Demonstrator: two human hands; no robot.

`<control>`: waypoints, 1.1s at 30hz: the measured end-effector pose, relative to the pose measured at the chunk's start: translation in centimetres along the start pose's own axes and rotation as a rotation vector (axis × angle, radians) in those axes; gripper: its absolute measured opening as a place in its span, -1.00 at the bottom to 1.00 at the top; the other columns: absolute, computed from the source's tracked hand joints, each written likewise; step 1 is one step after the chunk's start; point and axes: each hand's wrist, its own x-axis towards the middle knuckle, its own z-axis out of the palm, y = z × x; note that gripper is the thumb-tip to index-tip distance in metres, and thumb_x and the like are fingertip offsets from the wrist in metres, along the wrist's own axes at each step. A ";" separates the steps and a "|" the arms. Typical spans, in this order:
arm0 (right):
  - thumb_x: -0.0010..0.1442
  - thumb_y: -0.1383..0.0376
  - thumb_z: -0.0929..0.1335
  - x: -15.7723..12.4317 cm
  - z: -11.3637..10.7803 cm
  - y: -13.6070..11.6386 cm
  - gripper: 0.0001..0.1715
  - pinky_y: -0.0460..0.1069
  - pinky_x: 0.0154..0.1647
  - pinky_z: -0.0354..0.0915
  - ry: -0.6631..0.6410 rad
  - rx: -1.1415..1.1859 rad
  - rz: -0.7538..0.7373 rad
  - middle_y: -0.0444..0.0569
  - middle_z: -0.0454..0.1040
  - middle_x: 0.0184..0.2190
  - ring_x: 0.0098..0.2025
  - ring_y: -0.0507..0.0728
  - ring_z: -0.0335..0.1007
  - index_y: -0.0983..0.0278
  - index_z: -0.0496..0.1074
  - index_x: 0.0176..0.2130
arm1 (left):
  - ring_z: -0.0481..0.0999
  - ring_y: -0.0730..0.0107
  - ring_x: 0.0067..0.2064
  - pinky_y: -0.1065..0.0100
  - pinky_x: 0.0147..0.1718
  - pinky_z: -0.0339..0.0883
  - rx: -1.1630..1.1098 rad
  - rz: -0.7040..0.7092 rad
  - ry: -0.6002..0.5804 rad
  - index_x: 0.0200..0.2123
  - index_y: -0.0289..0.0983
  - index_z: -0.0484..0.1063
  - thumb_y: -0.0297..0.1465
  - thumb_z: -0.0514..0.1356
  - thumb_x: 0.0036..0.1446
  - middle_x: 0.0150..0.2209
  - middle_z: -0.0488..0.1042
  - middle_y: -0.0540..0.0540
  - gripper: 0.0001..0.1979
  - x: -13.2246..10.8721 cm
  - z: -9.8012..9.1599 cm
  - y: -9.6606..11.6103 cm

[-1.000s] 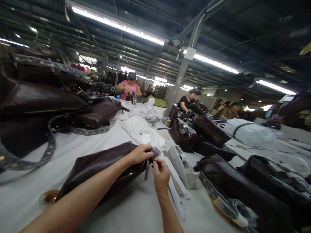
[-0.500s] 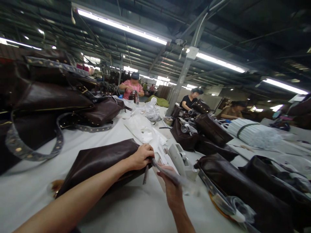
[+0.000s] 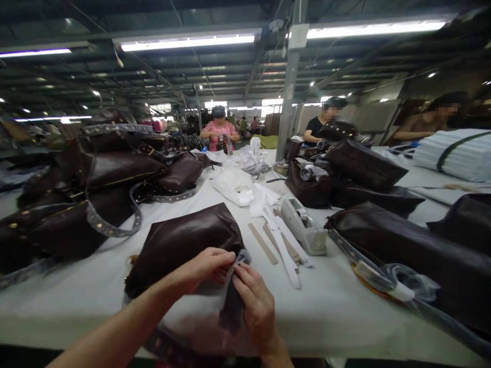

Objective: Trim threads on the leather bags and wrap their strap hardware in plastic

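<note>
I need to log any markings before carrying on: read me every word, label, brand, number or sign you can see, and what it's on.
No readable text anywhere in view.
Bag in front and dark strip: no lettering visible.
Tape dispenser: none I can make out.
White box on the pillar: too blurred to tell.

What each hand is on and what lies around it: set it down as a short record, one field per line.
Left hand: fingers at the top of the film-covered strip
Right hand: fingers on the film-covered strip
Nearest bag: dark brown, lying on the white table
Right of that bag: tan strips, white strips, grey dispenser-like tool
Left side: pile of dark bags
Far right: pale bundle with a dark band
Across the table: person in pink
</note>
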 end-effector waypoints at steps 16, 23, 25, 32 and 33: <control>0.30 0.44 0.24 -1.0 0.6 -5.1 -0.69 0.09 -0.01 0.46 -0.039 -0.007 -0.210 0.09 0.57 -0.08 0.04 0.22 0.45 0.36 0.49 -0.05 | 0.07 0.49 -0.47 0.40 -0.50 0.02 0.376 0.081 0.405 -0.57 -0.23 0.13 -0.12 0.07 -0.01 -0.55 0.05 0.12 -0.68 -2.9 4.3 -2.6; 0.30 0.36 0.21 -5.3 -2.1 -5.9 -0.63 0.09 0.07 0.37 -0.221 0.242 0.110 0.04 0.47 0.06 0.14 0.21 0.35 0.22 0.43 0.03 | 0.19 0.46 -0.47 0.42 -0.49 0.06 0.396 0.106 0.380 -0.54 -0.23 0.18 -0.14 0.00 0.09 -0.56 0.19 0.08 -0.69 -4.4 4.3 -4.2; 0.29 0.25 0.24 -6.3 -2.3 -5.3 -0.68 0.10 0.02 0.39 -0.094 0.270 0.568 0.06 0.49 0.02 0.03 0.22 0.43 0.21 0.42 0.01 | 0.19 0.47 -0.48 0.42 -0.50 0.04 0.441 0.122 0.391 -0.55 -0.23 0.16 -0.17 -0.01 0.13 -0.56 0.19 0.08 -0.69 -4.8 4.4 -4.4; 0.08 -0.19 0.32 0.7 -1.5 -1.6 0.04 0.16 -0.10 0.42 -0.097 0.735 1.234 0.23 0.33 0.16 0.10 0.30 0.36 0.18 -0.08 0.34 | 0.22 0.50 -0.49 0.45 -0.53 0.02 0.528 0.179 0.359 -0.53 -0.26 0.22 -0.29 -0.02 0.19 -0.56 0.23 0.07 -0.73 -7.0 5.1 -4.8; 0.06 -0.19 0.34 2.3 -1.3 -1.1 0.10 0.15 -0.19 0.44 -0.147 0.769 1.311 0.22 0.35 0.14 0.03 0.30 0.43 0.14 -0.17 0.35 | 0.22 0.51 -0.50 0.45 -0.53 0.01 0.542 0.189 0.338 -0.53 -0.27 0.24 -0.31 -0.01 0.18 -0.56 0.24 0.07 -0.74 -7.4 5.2 -4.8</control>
